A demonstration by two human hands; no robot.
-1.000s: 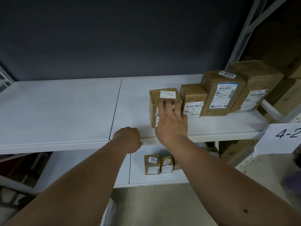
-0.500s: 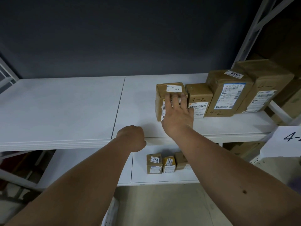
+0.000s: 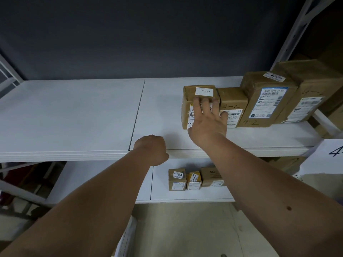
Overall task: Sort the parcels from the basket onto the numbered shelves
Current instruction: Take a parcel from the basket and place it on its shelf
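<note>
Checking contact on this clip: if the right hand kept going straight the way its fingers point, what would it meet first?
The right hand would meet the leftmost parcel on the upper shelf; its straight fingers already lie on the parcel's front face.

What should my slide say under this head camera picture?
Right hand presses a parcel into the row on the upper shelf.
</note>
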